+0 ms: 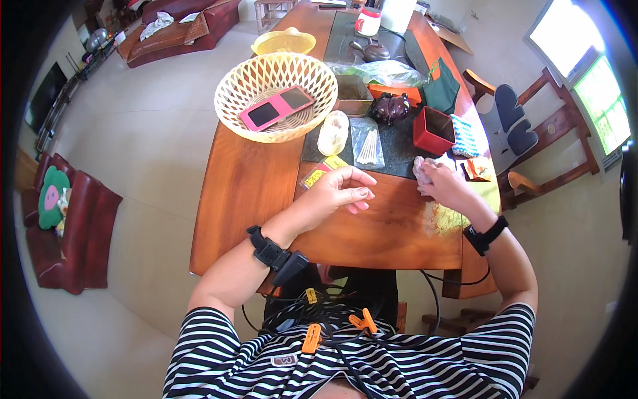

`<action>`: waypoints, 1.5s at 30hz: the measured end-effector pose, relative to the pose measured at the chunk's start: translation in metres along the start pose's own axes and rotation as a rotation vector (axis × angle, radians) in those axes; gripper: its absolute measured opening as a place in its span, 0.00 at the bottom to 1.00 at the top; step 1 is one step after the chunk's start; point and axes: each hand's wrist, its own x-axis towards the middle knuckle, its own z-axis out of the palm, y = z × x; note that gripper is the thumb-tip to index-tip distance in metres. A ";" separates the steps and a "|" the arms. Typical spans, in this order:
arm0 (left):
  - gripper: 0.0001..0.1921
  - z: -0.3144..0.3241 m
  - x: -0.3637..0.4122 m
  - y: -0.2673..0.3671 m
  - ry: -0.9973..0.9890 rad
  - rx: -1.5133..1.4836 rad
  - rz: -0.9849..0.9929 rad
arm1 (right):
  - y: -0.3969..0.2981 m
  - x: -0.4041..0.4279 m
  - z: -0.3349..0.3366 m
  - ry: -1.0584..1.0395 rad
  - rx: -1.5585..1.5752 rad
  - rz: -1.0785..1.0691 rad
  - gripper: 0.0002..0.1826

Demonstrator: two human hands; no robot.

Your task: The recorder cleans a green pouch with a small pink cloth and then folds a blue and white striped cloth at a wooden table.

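My right hand [443,184] rests low at the right of the wooden table [244,199], its fingers closed on a crumpled pinkish-white cloth or tissue [421,172]. Over the table's near middle hovers my left hand [346,189], fingers loosely curled and apart, with nothing in it. Just beyond the left hand lies a yellow-and-red packet [324,170]. A clear plastic bag of white sticks [368,144] and a round, pale lidded container [333,133] are behind that. Past the right hand stands a square red box [432,132], open at the top.
A woven basket [234,99] holds a pink phone case [276,108]. Beyond are a yellow bowl [284,42], a dark toad figurine [391,108], a green bag [441,89], a teapot [373,51] and a mug [369,22]. A blue-white knitted cloth [464,136] and an orange packet [477,169] lie right.
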 end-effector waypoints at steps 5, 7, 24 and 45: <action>0.15 -0.004 -0.007 0.001 0.023 0.003 -0.002 | -0.020 0.054 0.012 -0.221 0.747 0.333 0.05; 0.15 -0.004 -0.008 0.003 0.027 0.005 0.005 | -0.024 0.077 0.018 -0.084 0.668 0.181 0.05; 0.15 -0.013 -0.002 0.000 0.107 -0.016 0.104 | -0.039 0.062 -0.039 -0.489 0.045 0.063 0.19; 0.10 -0.035 -0.013 0.032 0.663 -0.102 0.631 | -0.075 0.119 -0.035 0.168 0.159 0.072 0.17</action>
